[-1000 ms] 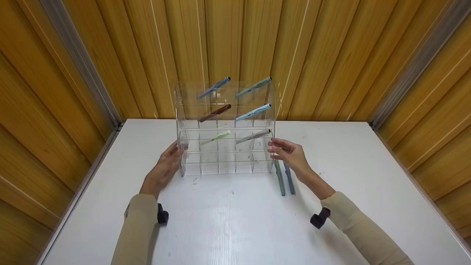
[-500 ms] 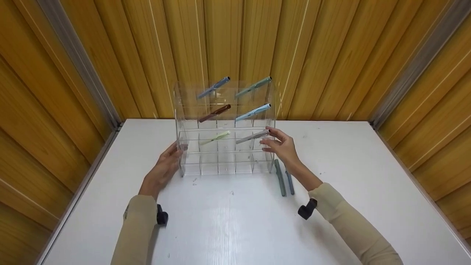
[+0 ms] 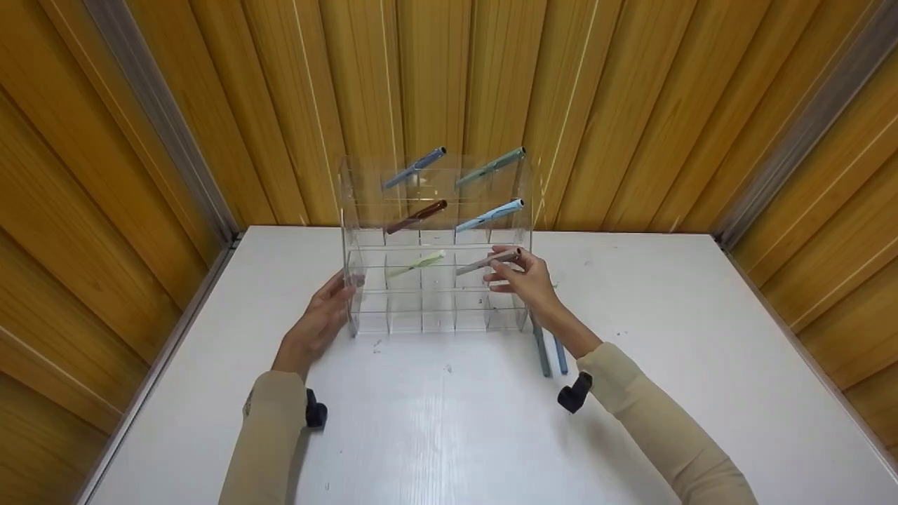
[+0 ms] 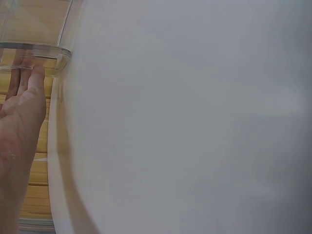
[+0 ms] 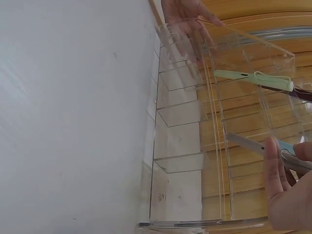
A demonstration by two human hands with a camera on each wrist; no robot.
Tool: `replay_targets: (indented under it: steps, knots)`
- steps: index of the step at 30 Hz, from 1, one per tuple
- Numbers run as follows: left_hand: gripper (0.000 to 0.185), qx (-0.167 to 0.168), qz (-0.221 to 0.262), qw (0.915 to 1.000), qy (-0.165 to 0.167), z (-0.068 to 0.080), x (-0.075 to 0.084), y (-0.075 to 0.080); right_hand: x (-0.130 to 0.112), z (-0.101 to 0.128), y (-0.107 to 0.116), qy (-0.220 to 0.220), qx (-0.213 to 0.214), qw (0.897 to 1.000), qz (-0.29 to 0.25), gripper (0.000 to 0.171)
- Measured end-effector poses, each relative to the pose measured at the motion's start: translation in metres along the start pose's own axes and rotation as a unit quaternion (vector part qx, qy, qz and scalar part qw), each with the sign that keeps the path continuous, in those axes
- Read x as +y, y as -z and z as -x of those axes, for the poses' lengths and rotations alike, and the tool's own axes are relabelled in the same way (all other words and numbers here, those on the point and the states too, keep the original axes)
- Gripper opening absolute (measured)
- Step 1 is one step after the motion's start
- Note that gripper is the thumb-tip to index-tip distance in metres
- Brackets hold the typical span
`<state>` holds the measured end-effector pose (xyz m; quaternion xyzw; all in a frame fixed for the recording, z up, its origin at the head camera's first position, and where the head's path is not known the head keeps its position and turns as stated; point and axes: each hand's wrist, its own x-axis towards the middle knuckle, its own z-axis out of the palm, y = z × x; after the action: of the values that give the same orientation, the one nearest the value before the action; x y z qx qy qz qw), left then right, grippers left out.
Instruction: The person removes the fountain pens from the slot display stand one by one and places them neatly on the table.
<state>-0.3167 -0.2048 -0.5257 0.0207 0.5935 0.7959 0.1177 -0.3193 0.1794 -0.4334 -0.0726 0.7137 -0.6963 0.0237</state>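
Note:
A clear acrylic pen rack (image 3: pixel 438 290) with divided compartments stands upright at the back of the table. My right hand (image 3: pixel 531 284) pinches the grey pen (image 3: pixel 470 267) in its lower row, thumb and fingers around the cap end; the other end still reaches into the rack (image 5: pixel 214 146). On the opposite side, my left hand (image 3: pixel 324 321) rests its extended fingers (image 4: pixel 36 80) against the rack's side panel. Beside the grey pen leans a pale green pen (image 3: pixel 419 264). Above are a maroon pen (image 3: pixel 415 218), a light blue pen (image 3: pixel 489 216), a blue pen (image 3: pixel 414 168) and a green pen (image 3: pixel 490 168).
Partly behind my right wrist, a dark green pen (image 3: pixel 543 355) and another blue pen (image 3: pixel 561 358) lie on the white table (image 3: pixel 435 435). Wood-look panels (image 3: pixel 435 84) rise behind the rack and along both sides.
My right hand has moved left from the rack's right side to the grey pen and taken hold of it. The left hand has stayed at the left side panel.

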Motion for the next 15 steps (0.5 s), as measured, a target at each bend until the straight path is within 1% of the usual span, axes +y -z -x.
replay_targets:
  steps: [4, 9, 15]
  knots:
    - [0.069, 0.007, -0.012, 0.9999, 0.007, -0.0007, -0.0004, -0.0016, 0.002, -0.0009, -0.0011, -0.004, 0.008, 1.0, 0.007, 0.034]
    - [0.07, 0.01, -0.002, 0.9999, 0.01, -0.0008, -0.0001, -0.001, 0.001, -0.0018, -0.0016, -0.01, 0.009, 1.0, 0.017, 0.033]
    - [0.07, 0.008, 0.015, 0.9998, 0.006, -0.0016, 0.0008, -0.002, -0.0013, 0.0012, 0.0, -0.003, 0.02, 1.0, 0.009, 0.033]
